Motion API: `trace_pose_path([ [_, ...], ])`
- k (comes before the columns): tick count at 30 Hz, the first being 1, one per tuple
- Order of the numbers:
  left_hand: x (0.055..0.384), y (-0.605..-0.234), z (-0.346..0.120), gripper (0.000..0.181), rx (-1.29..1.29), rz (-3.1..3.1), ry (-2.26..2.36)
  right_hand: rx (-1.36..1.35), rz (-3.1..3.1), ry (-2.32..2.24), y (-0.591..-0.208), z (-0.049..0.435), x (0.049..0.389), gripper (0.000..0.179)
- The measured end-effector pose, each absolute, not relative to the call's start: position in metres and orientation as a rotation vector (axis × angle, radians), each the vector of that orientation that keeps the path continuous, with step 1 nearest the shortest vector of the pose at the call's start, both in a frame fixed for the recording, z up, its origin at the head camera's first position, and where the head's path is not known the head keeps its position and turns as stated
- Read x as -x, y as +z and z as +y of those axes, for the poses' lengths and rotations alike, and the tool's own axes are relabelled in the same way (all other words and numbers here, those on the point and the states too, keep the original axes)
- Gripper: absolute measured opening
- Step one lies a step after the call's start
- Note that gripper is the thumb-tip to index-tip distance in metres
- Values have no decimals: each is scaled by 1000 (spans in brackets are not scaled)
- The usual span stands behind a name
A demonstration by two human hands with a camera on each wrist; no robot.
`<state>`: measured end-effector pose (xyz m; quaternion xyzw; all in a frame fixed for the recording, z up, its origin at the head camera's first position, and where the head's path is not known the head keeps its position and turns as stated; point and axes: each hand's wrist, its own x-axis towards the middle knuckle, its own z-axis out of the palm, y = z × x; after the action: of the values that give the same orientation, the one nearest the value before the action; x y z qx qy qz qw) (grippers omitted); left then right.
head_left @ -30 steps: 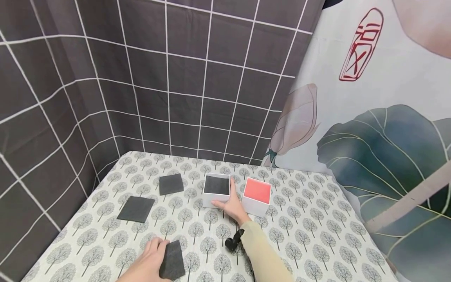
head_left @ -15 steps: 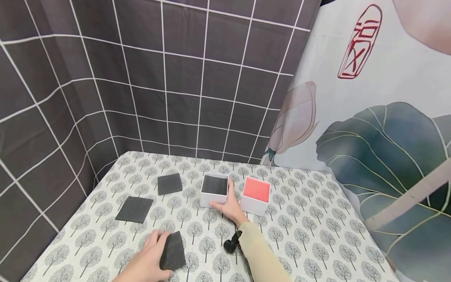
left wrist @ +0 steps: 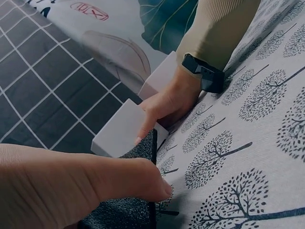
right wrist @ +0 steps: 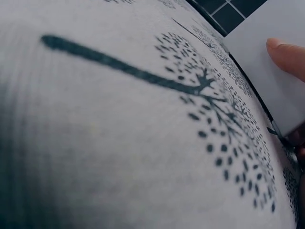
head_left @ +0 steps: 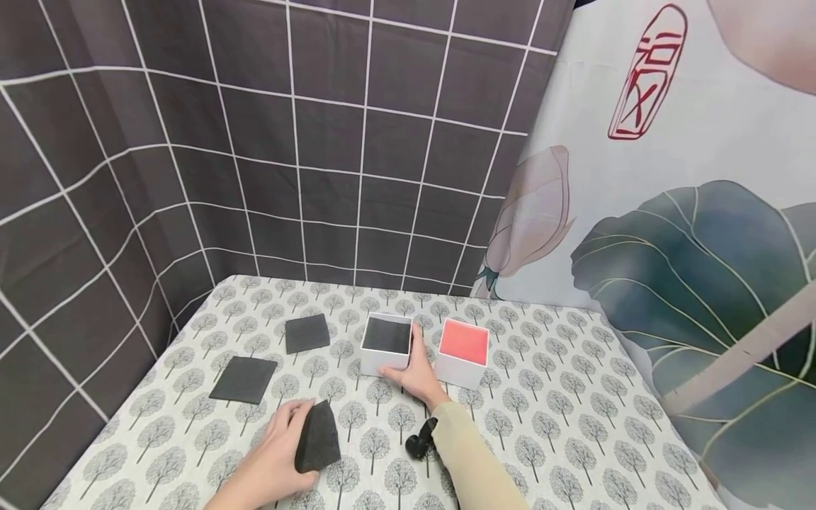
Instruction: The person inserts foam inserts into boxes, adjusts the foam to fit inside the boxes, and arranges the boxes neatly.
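In the head view my left hand pinches a black, felt-like square between thumb and fingers, tilted up at the near side of the table. The left wrist view shows the thumb across its rough dark face. My right hand grips the right side of a white open-topped box, thumb on the near wall and fingers along the far right side. Something flat and black fills this box below its rim. From the right wrist, only the thumb and part of the box wall show.
Right of the held box stands a second white box with a red top surface. Two more dark squares lie on the tree-print cloth, one far and one nearer left. A dark gridded curtain hangs behind.
My left hand has raised the black square slightly and moved it a little away from the table's near edge, tilting it more. The right hand stays on the box.
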<state>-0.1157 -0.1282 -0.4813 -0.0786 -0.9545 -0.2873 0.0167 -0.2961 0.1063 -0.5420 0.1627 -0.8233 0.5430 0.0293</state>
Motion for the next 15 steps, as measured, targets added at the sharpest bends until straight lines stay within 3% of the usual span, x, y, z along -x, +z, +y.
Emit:
trace_pose_path([
  [15,133,-483,-127,98,265,-2905,-943,-496,-2547,1649,-542,105,296,122],
])
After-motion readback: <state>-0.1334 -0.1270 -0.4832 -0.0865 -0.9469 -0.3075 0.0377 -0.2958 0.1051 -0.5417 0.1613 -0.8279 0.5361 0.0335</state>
